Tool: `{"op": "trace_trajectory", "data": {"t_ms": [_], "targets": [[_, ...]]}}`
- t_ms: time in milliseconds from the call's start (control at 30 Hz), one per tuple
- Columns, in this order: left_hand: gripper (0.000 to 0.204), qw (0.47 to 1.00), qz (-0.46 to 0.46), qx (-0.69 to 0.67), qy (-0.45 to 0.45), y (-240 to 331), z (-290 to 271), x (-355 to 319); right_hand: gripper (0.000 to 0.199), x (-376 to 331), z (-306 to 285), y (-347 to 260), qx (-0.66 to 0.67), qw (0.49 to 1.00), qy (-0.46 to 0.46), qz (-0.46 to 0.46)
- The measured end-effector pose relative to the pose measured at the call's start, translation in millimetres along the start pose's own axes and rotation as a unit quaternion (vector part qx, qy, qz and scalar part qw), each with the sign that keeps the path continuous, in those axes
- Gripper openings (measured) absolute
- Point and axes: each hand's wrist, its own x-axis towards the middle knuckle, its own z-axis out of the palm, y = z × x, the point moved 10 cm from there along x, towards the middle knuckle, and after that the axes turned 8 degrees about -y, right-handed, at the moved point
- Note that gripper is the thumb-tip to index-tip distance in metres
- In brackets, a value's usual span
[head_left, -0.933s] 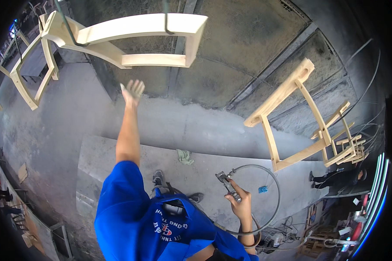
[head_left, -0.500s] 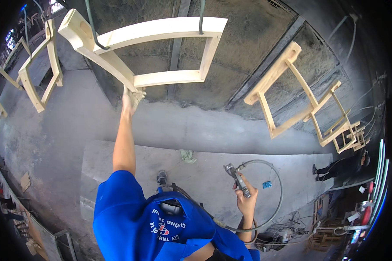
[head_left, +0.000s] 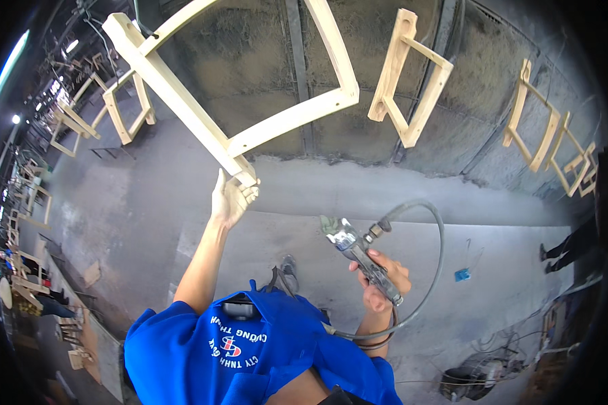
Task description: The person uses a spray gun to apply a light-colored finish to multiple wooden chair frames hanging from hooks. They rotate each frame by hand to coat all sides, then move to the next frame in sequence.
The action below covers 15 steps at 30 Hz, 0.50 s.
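A pale wooden chair frame (head_left: 182, 101) hangs in front of me at the upper left, running past the top edge. My left hand (head_left: 231, 202) is just under the lower end of its long leg. The palm is turned up, the thumb apart and the fingers loosely bent; whether they touch the wood I cannot tell. At the lower right, my right hand (head_left: 383, 280) is wrapped round a metal spray gun (head_left: 359, 253), whose head points up and left. A grey hose (head_left: 441, 253) loops from the gun and passes back by my forearm.
More wooden frames hang at right (head_left: 412, 81) and left (head_left: 130, 111). Behind them stands a stained panel wall (head_left: 250, 88). A blue scrap (head_left: 462, 275) lies on the floor. Someone in dark trousers (head_left: 571, 246) stands far right. Coiled cables (head_left: 479, 374) lie lower right.
The near frame has turned and looms closer, its leg end lower. My left hand has loosened from around that end. The spray gun has moved up and left in my right hand.
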Motion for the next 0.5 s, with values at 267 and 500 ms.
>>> {"op": "trace_trajectory", "data": {"t_ms": [267,500], "targets": [[0.091,0.999,0.001,-0.048,-0.027,6,66,-55,0.096,-29,-39,-18,-0.043,0.99,0.135,-0.008],[0.086,0.999,0.006,-0.051,-0.005,9,65,-62,0.098,-100,-49,-5,-0.014,0.987,0.101,0.126]]}}
